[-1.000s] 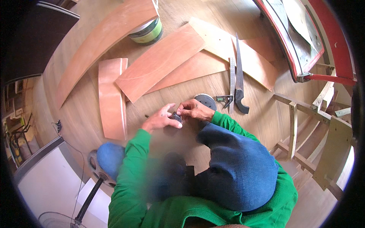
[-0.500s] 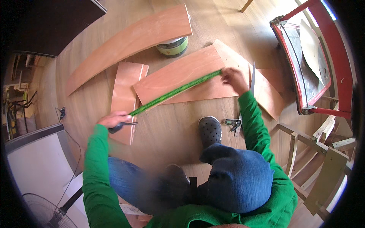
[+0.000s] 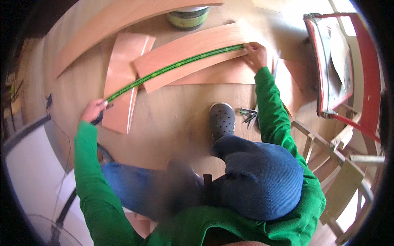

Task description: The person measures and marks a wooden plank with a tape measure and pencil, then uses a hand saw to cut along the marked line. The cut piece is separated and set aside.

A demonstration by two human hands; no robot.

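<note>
My left hand is closed around the dark case of a tape measure, at the left beside a narrow plywood piece. From it the green tape blade runs out, slanting up to the right across a curved plywood strip. My right hand pinches the far end of the blade near the strip's right end. Another flat plywood piece shows beneath the strip. Whether the blade touches the wood I cannot tell.
A long curved board rests by a green-and-black round container. Near my shoe lies a black-handled metal tool. A red-framed piece and a wooden frame stand at right; a fan is lower left.
My left hand has moved left and a longer stretch of tape blade shows between my hands. My right hand still pinches its end. The whole view has shifted, with the boards now higher in it.
</note>
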